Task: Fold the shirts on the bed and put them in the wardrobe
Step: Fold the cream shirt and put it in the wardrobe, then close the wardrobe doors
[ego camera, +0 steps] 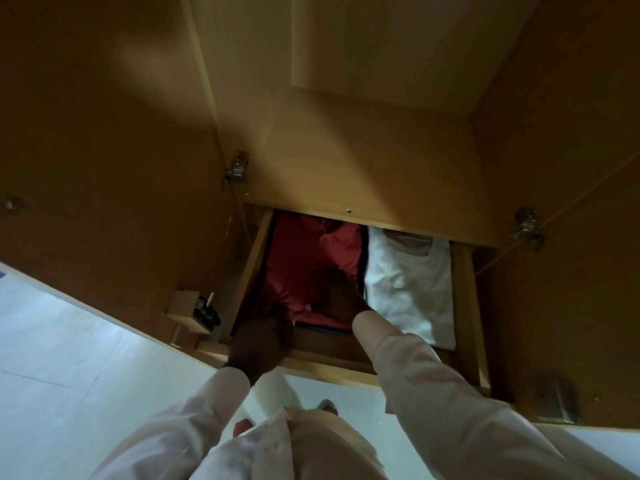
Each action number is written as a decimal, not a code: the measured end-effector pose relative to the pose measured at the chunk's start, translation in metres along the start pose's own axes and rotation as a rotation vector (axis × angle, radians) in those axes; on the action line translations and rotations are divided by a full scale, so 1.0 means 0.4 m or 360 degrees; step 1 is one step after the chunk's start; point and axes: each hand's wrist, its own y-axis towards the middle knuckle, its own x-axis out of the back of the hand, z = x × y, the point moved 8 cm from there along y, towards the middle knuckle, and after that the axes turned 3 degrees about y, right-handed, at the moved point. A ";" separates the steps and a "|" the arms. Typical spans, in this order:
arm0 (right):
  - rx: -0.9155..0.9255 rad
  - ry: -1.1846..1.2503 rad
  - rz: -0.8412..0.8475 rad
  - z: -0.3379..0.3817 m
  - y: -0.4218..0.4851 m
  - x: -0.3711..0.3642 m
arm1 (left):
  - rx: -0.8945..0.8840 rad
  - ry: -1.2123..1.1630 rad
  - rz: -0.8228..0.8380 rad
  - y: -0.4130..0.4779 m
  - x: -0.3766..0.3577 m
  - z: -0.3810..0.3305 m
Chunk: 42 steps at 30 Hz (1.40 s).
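Note:
A red shirt (301, 265) lies in the left half of an open wardrobe drawer (332, 367). Beside it, in the right half, sits a folded white shirt (408, 282). My left hand (258, 344) reaches over the drawer's front left corner to the red shirt's near edge; its fingers are hidden in shadow. My right hand (341, 294) rests flat on top of the red shirt, close to the white one. Both arms wear pale sleeves.
The wardrobe's two doors (104, 140) stand open on either side, with metal hinges (238, 168) at the frame. A shelf board (374, 181) overhangs the back of the drawer. A small lock block (194, 310) sits on the left door. Pale floor (69, 358) lies below.

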 end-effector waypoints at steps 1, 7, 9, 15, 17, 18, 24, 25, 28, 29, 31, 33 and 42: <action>-0.0003 0.0156 -0.0054 0.000 -0.024 0.020 | -0.0016 -0.0026 -0.0024 0.006 0.001 0.000; -0.0210 0.0986 -0.0540 -0.080 -0.204 0.196 | -0.0045 0.0021 -0.0033 0.065 0.021 -0.019; -0.0297 0.1282 -0.0661 -0.113 -0.280 0.251 | -0.0017 -0.0065 -0.0062 0.089 0.028 -0.021; -0.0929 0.1628 -0.0387 -0.213 -0.499 0.251 | 0.0626 -0.1412 0.0360 0.036 0.016 -0.060; -0.1141 0.1489 -0.0100 -0.239 -0.555 0.207 | 0.0849 -0.1530 0.1047 -0.058 -0.032 -0.083; -0.1211 0.1453 -0.0020 -0.252 -0.576 0.188 | 0.0877 -0.1568 0.1253 -0.095 -0.048 -0.083; -0.1309 0.1578 -0.0009 -0.296 -0.598 0.140 | 0.1110 -0.2092 0.0884 -0.073 -0.105 -0.022; -0.1304 0.1616 -0.0004 -0.298 -0.594 0.133 | 0.1113 -0.2094 0.0835 -0.066 -0.108 -0.026; -0.1249 0.1733 -0.0040 -0.304 -0.580 0.127 | 0.1024 -0.1944 0.0738 -0.045 -0.115 -0.038; -0.1232 0.1747 -0.0088 -0.312 -0.572 0.130 | 0.0995 -0.1907 0.0701 -0.039 -0.114 -0.042; -0.1178 0.1739 -0.0229 -0.315 -0.555 0.143 | 0.0908 -0.1828 0.0628 -0.027 -0.108 -0.054; -0.1086 0.1707 -0.0350 -0.315 -0.535 0.152 | 0.0816 -0.1676 0.0532 -0.007 -0.101 -0.070; -0.0777 0.2563 -0.1074 -0.276 -0.454 0.169 | 0.0819 -0.2056 0.0007 0.086 -0.020 -0.070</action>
